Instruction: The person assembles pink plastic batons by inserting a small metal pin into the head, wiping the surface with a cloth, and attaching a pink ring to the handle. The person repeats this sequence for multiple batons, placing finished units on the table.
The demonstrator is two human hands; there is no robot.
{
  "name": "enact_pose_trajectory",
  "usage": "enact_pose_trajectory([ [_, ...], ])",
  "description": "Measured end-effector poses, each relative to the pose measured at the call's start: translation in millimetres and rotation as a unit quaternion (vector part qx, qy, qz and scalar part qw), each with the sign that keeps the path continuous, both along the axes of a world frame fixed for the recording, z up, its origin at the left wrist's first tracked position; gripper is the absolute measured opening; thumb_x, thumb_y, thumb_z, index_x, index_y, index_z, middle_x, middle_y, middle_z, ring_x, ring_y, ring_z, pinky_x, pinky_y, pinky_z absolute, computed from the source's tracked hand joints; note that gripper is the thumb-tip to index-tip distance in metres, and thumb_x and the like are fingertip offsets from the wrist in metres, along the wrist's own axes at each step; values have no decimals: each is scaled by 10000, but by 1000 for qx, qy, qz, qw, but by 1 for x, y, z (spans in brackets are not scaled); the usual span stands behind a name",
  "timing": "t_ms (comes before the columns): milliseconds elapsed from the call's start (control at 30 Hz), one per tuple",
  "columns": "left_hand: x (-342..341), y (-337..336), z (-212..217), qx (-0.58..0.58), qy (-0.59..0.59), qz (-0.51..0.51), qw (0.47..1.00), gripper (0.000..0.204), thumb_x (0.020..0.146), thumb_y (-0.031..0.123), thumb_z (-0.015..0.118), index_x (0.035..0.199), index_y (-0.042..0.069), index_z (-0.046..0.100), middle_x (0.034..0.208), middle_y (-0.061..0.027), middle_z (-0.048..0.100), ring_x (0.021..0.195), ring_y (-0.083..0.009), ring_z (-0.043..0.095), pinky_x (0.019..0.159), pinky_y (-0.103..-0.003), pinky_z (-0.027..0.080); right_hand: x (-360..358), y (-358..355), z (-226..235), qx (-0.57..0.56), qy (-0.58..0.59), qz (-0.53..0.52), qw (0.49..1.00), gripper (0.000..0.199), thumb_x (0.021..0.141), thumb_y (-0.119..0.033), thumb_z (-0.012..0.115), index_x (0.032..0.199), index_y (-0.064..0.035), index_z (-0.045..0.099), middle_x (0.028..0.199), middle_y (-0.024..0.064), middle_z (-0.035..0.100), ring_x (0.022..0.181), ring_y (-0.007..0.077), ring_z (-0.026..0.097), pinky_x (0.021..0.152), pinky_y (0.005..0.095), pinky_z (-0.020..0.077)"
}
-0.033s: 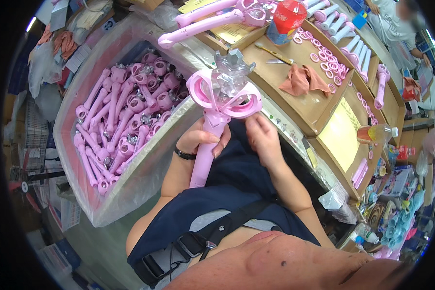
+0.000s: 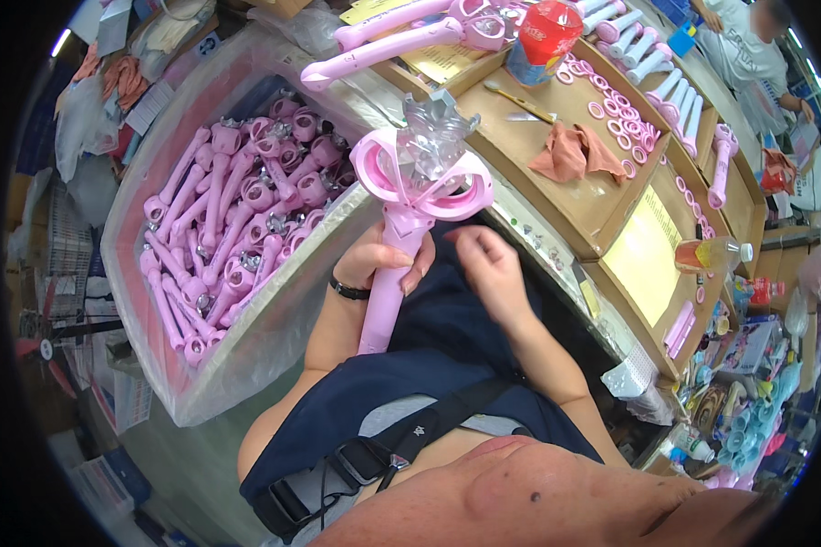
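My left hand [image 2: 379, 260] is wrapped round the handle of a pink light stick [image 2: 394, 294], which stands tilted in front of my dark apron. Its head has pink loops around a clear faceted dome [image 2: 426, 150] with a grey crown-shaped top. Just below the right-hand loop, my right hand [image 2: 491, 264] is closed with its fingers curled. Anything inside those fingers is hidden, and I cannot tell whether they touch the loop.
On the left, a plastic-lined bin [image 2: 212, 376] holds many pink light sticks. Cardboard trays [image 2: 556, 214] at the right carry pink rings [image 2: 622, 114], an orange cloth [image 2: 575, 153] and a brush [image 2: 520, 100]. Drink bottles [image 2: 543, 41] stand nearby. Another person [image 2: 748, 55] is at far right.
My right hand has shifted slightly left and down beneath the light stick's head. The left hand and the light stick look almost unmoved.
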State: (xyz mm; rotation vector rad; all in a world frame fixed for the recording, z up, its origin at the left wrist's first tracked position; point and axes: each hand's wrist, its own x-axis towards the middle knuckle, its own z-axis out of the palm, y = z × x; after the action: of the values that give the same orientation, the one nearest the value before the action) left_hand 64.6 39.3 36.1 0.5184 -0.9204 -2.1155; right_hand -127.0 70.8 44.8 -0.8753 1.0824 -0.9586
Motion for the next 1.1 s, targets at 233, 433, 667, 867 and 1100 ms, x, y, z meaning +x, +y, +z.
enact_pose_trajectory([
  [233,-24,-21,17,-84,17,196,977,793,822,681,439,1146,-41,493,880,-176,605,612,-157,589,493,-231,477,25,40,-42,-204,148,229,940,512,771,-345,703,1116,1,552,939,160,597,827,262,616,753,325,489],
  [433,-15,-61,23,1,129,240,962,898,807,779,252,1190,8,508,895,-164,636,697,-192,642,537,-262,524,14,28,-23,-214,245,273,906,408,815,-304,649,1089,-13,563,978,175,560,850,293,601,738,357,495],
  [667,-22,-57,8,48,125,210,969,898,798,793,208,1162,38,532,834,-149,634,583,-176,611,479,-264,503,-31,-5,42,-473,341,-27,812,199,876,-167,575,1014,-24,597,932,112,544,834,233,512,751,309,426],
  [867,-38,-49,14,63,89,219,970,913,792,799,228,1109,8,553,802,-152,616,532,-175,582,424,-249,478,-12,-13,50,-488,85,-154,855,191,941,-150,505,1028,15,465,893,128,591,658,98,529,603,199,440],
  [1100,-42,-45,20,46,75,217,972,930,787,806,202,1124,8,540,802,-158,616,530,-183,590,425,-253,482,-7,-22,49,-550,176,-142,804,202,887,-123,602,1011,1,500,840,136,621,617,206,573,548,268,452],
])
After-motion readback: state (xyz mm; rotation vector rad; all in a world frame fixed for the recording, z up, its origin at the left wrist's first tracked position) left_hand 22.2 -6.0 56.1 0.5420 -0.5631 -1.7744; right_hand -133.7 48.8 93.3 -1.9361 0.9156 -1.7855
